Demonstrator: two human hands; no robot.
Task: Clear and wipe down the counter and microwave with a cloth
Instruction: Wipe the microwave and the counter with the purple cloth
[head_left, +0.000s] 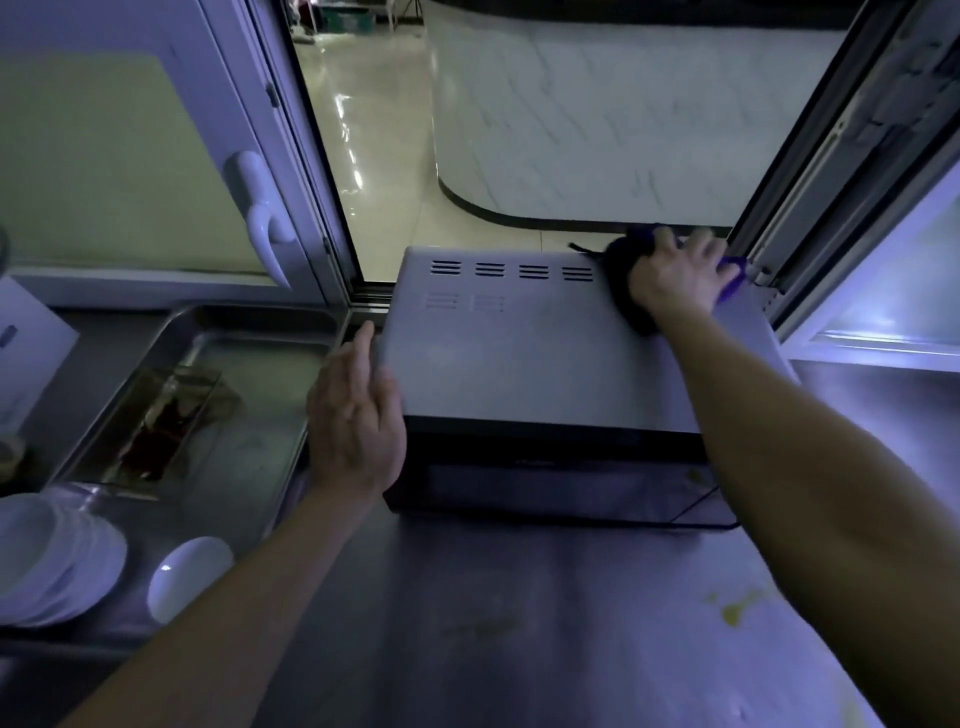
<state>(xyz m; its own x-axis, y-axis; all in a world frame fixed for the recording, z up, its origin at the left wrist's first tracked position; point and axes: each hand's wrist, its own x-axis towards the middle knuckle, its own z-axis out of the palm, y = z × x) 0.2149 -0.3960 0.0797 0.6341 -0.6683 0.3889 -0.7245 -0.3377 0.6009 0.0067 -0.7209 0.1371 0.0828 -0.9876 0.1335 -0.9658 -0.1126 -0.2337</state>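
Your right hand (675, 273) is out at the far right corner of the microwave (519, 353), fingers spread and pressing the dark cloth (621, 275) flat onto the top panel. Your left hand (358, 415) lies flat, fingers straight, against the microwave's left edge, gripping nothing.

Watch that corner. The cloth sits right at the back edge, just beside the open window (374, 182), and a hard outward stroke could carry it over the rim and out through the gap. Lean too heavily and the microwave may skid on the smooth steel (your bracing hand looks like the only thing checking that). A skid to the left would send it toward the metal tray (182, 317) and the glass dish (166, 421) lying in it.

The light is dim and bluish, so streaks will be hard to judge. The counter (493, 623) in front is bare steel with yellow splatters (737, 608) near its right side, not yet wiped. The stacked white plates (52, 561) and a white bowl (189, 574) at the left are yet to be cleared.
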